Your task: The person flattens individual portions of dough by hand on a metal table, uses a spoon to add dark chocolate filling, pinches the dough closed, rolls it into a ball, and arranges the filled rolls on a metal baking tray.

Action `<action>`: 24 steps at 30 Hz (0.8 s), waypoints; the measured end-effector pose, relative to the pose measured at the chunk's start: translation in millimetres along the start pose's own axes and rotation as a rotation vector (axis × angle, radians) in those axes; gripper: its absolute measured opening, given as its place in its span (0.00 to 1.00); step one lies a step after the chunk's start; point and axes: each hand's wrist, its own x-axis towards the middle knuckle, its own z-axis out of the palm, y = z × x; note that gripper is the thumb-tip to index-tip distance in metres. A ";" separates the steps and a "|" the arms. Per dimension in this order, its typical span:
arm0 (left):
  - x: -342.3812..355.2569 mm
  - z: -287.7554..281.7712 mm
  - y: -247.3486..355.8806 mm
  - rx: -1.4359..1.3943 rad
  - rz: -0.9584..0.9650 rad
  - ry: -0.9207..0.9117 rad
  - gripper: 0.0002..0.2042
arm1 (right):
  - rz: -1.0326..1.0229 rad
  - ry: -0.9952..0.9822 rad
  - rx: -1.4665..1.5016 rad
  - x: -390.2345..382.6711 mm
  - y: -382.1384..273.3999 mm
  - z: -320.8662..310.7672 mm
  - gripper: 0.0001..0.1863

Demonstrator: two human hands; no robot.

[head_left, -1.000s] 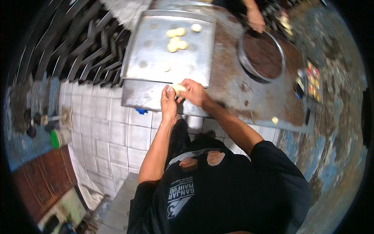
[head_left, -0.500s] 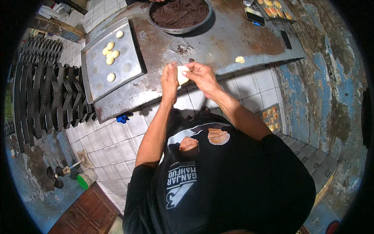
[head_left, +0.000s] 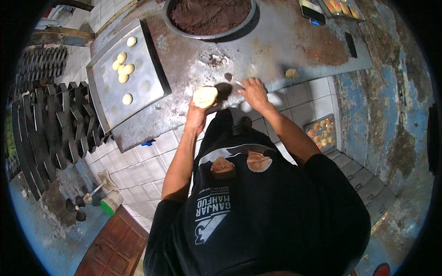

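Observation:
A flattened round of pale dough [head_left: 205,96] lies on the fingers of my left hand [head_left: 197,117], held just off the front edge of the table. To the right, my right hand [head_left: 254,94] is closed on the handle of a small spoon-like tool [head_left: 238,83]. The tool's dark end rests near the tabletop, and I cannot tell its exact shape. Beyond my hands stands a wide metal bowl [head_left: 209,37] of dark brown, crumbly filling [head_left: 209,17]. At the left, a metal tray [head_left: 108,92] carries several pale dough balls [head_left: 123,69].
Flour dusts the worn metal table [head_left: 184,60]. A dough scrap [head_left: 291,73] sits by its right front edge. Far right are a phone [head_left: 313,13], a dark flat object [head_left: 351,44] and packed buns [head_left: 340,8]. Stacked dark racks [head_left: 55,119] stand at the left; more buns [head_left: 322,132] sit low right.
My right hand has let go of the dough, moved right and taken hold of the spoon-like tool. The dough now lies flat on my left hand alone. The view has shifted slightly.

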 end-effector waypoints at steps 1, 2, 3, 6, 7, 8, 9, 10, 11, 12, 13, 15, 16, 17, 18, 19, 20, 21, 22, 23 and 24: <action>7.7 2.1 17.7 -0.023 0.025 0.004 0.21 | -0.093 -0.099 -0.005 1.4 11.5 8.8 0.11; 13.5 2.3 36.1 -0.042 0.050 0.015 0.23 | -0.186 -0.199 -0.003 4.5 14.5 12.5 0.11; 23.3 -4.5 48.4 -0.062 0.057 0.006 0.24 | -0.102 -0.494 0.168 24.4 -2.9 -9.5 0.11; 50.8 -23.7 80.2 -0.006 0.054 -0.003 0.24 | 0.156 -0.260 0.500 70.1 -14.2 -21.1 0.12; 60.6 -30.9 86.8 -0.022 0.061 0.006 0.24 | 0.062 -0.011 0.456 87.5 -7.7 -9.8 0.09; 70.2 -36.3 91.9 -0.037 0.067 0.015 0.23 | 0.099 -0.138 0.368 98.2 -3.1 -0.4 0.08; 77.4 -36.6 102.4 0.003 0.060 0.042 0.23 | 0.140 -0.261 0.279 108.7 -0.6 7.1 0.07; 81.9 -36.4 113.9 0.044 0.052 0.068 0.23 | 0.181 -0.382 0.189 117.1 0.8 14.4 0.07; 86.3 -37.1 122.9 0.086 0.044 0.094 0.23 | 0.080 -0.370 0.323 116.8 -5.5 23.3 0.07; 94.3 -40.3 127.6 0.109 0.090 0.093 0.23 | -0.028 -0.349 0.453 116.9 -15.8 28.8 0.07; 103.2 -44.4 128.4 0.131 0.134 0.090 0.24 | 0.027 -0.383 0.515 126.3 -35.3 10.2 0.07; 110.8 -43.7 141.5 0.230 0.184 0.086 0.25 | 0.045 -0.396 0.669 147.9 -50.7 -22.4 0.08; 118.9 -43.9 146.9 0.270 0.215 0.078 0.25 | 0.116 -0.424 0.615 167.2 -50.5 -44.6 0.10; 124.3 -44.4 150.9 0.309 0.243 0.075 0.25 | 0.189 -0.455 0.563 192.9 -56.4 -82.4 0.11; 128.2 -45.6 152.7 0.343 0.269 0.082 0.25 | 0.254 -0.495 0.509 214.3 -61.9 -109.3 0.12; 132.9 -42.7 155.8 0.345 0.283 0.089 0.25 | 0.176 -0.473 0.338 230.4 -62.5 -122.9 0.14; 137.8 -38.8 159.1 0.347 0.297 0.095 0.25 | 0.097 -0.449 0.165 248.9 -60.3 -131.6 0.15; 142.2 -36.7 161.4 0.348 0.313 0.102 0.25 | 0.016 -0.423 -0.007 264.2 -56.2 -133.7 0.16; 149.0 -36.6 161.5 0.355 0.313 0.079 0.25 | -0.046 -0.480 -0.091 276.6 -48.8 -125.6 0.15; 156.6 -36.9 159.5 0.361 0.313 0.057 0.25 | -0.109 -0.538 -0.174 288.5 -39.9 -111.3 0.14; 163.5 -38.6 157.6 0.366 0.317 0.043 0.25 | -0.181 -0.595 -0.257 299.7 -33.2 -98.3 0.13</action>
